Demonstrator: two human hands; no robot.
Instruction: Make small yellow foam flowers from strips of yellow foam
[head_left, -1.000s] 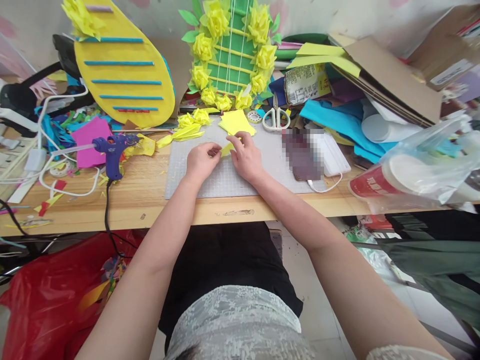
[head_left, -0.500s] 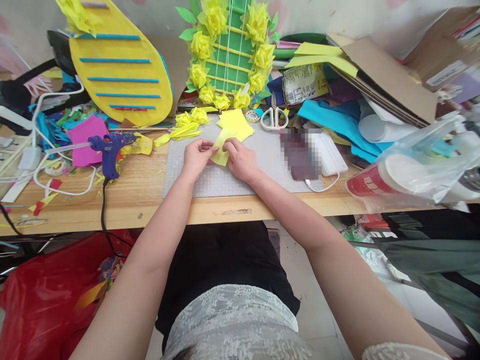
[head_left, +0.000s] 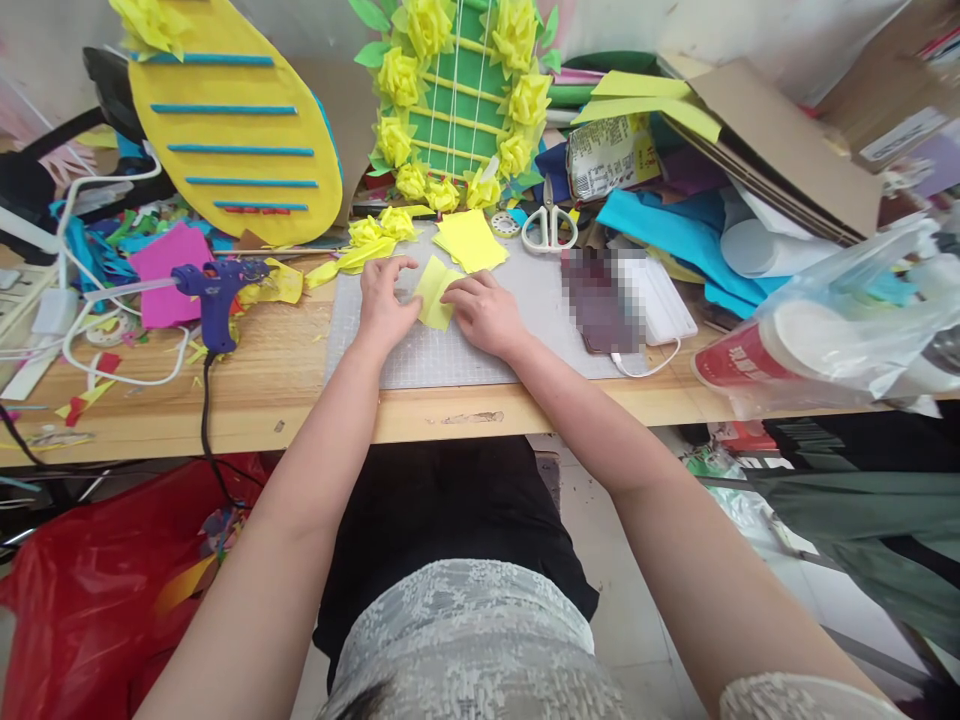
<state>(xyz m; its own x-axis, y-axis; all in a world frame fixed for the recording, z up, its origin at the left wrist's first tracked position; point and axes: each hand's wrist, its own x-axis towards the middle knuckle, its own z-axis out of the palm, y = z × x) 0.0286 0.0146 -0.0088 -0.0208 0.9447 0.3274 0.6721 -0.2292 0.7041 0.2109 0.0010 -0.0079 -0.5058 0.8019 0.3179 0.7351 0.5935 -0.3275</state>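
Between my hands is a small piece of yellow crepe paper (head_left: 433,290), with a crease running across it. My right hand (head_left: 487,312) grips its right edge, the fingers in front and the thumb mostly hidden. My left hand (head_left: 386,303) is just to the left of the paper, its thumb and fingers apart with nothing between them; the thumb tip comes close to the paper's edge. Just behind, a stack of yellow paper squares (head_left: 472,240) lies on the grey cutting mat (head_left: 480,368). Finished yellow paper flowers (head_left: 382,228) rest at the mat's back left.
A purple glue gun (head_left: 217,295) stands at left among scraps. White-handled scissors (head_left: 550,225), a phone (head_left: 600,305) and a white power bank (head_left: 658,297) are on the right, near a bagged cup (head_left: 742,355). Behind stand a yellow board (head_left: 240,130) and a flower-edged green board (head_left: 457,110).
My left hand has let go of the yellow paper and spread its fingers, moving slightly left. The paper stays in my right hand, now turned and showing its crease.
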